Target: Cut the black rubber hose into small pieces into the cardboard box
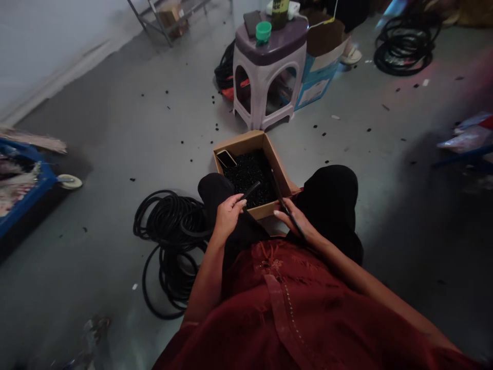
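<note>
My left hand (pixel 228 216) pinches a black ribbed tube (pixel 252 190) near its end, which sticks out over the open cardboard box (pixel 278 163). The tube seems to run back to a heap of black tubing (pixel 165 221) on the floor at my left. In my right hand (pixel 298 218) lies a long, thin, dark tool (pixel 285 206), its tip pointing into the box; its exact kind is too dark to make out. Many small black pieces (pixel 246 172) fill the box, and a phone (pixel 226 159) rests on them in the far left corner.
Beyond the box stands a plastic stool (pixel 265 67) with a green cup (pixel 263 32) on it. A blue carton (pixel 318 77) is behind it, near a person's shoe (pixel 351 55). Coiled tubing (pixel 404 51) lies far right. A blue wheeled cart (pixel 26 180) stands left.
</note>
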Available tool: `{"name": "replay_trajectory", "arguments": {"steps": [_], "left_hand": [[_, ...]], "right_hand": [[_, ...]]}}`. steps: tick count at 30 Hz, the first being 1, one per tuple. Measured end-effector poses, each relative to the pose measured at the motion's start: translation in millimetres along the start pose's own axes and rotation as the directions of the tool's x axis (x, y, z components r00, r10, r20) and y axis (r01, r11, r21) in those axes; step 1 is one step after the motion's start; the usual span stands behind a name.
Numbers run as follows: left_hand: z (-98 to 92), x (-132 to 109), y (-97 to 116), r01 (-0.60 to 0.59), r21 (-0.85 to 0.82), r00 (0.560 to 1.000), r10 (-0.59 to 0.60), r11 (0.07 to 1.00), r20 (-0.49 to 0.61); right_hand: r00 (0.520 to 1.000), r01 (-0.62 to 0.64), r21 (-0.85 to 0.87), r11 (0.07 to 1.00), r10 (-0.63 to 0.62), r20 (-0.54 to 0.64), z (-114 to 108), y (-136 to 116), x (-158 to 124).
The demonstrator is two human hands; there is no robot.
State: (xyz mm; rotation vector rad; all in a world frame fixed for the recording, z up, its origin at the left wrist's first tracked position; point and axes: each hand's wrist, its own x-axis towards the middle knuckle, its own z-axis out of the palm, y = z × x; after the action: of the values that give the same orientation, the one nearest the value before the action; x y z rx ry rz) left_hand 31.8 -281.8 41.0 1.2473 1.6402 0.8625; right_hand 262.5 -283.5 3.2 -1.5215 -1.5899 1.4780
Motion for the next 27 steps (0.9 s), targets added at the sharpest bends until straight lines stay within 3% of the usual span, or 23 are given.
{"name": "replay_trajectory", "arguments": {"steps": [4,7,19,27], "left_hand": [[1.1,2.7,-3.1,0.095,-0.343,0.995,-0.083,0.935,0.049],[3.2,1.6,1.3,0.127,-0.464,0.992,-0.107,0.877,0.068],[4.1,-1.4,10.3,0.178,-0.477,0.979,-0.109,0.86,0.17],[4.5,-0.4,7.3,0.183,-0.436,0.965,-0.076,0.881,0.251]], "right_hand": [[0.995,0.053,-0.095,0.994,-0.045,0.09,6.8,0.5,-7.1],[0.992,0.088,-0.143,0.986,-0.074,0.1,10.2,-5.0,-8.4],[0.981,0.189,-0.241,0.952,-0.171,0.091,13.2,-8.7,-3.1],[0.983,0.171,-0.26,0.951,-0.148,0.106,10.6,-15.0,-1.7]]}}
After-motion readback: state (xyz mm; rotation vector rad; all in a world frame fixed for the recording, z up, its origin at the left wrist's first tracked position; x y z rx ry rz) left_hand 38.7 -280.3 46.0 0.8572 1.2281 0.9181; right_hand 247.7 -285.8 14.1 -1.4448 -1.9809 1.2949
